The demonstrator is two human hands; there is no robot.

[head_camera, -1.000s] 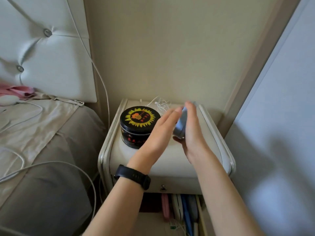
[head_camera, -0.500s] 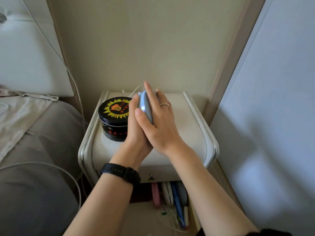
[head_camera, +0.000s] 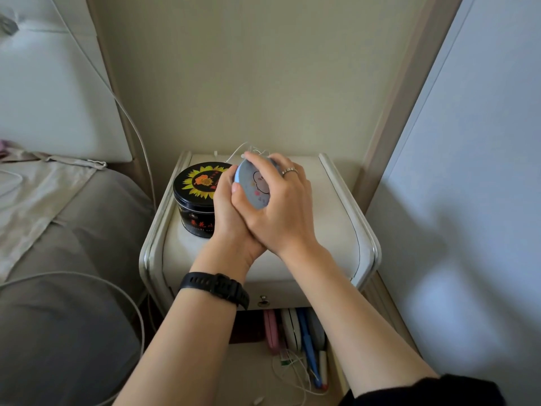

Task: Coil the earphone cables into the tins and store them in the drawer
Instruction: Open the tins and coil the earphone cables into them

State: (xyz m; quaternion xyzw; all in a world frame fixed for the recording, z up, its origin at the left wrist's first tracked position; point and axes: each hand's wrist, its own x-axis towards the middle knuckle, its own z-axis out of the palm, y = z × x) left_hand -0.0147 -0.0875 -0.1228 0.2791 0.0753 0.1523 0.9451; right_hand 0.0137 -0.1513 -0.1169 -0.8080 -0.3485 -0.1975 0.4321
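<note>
A small round light-blue tin (head_camera: 254, 186) with a cartoon on its lid is held tilted above the nightstand top (head_camera: 328, 230). My right hand (head_camera: 278, 206) curls over its lid from the right. Under and left of it, my left hand (head_camera: 227, 212) cups the tin. A black round tin (head_camera: 195, 197) with a sunflower lid stands on the nightstand's left side, just left of my hands. White earphone cable (head_camera: 246, 149) lies tangled behind my fingers at the back of the top. The drawer front (head_camera: 278, 297) below looks closed.
Below the drawer, an open shelf (head_camera: 292, 332) holds several upright flat items and a loose white cable. A bed (head_camera: 58, 230) with white cables on it lies left, the wall stands close behind, and a pale panel (head_camera: 468, 171) rises at right.
Both hands have closed together around the blue tin, and its lid has turned to face the camera. The view has shifted right and down.
</note>
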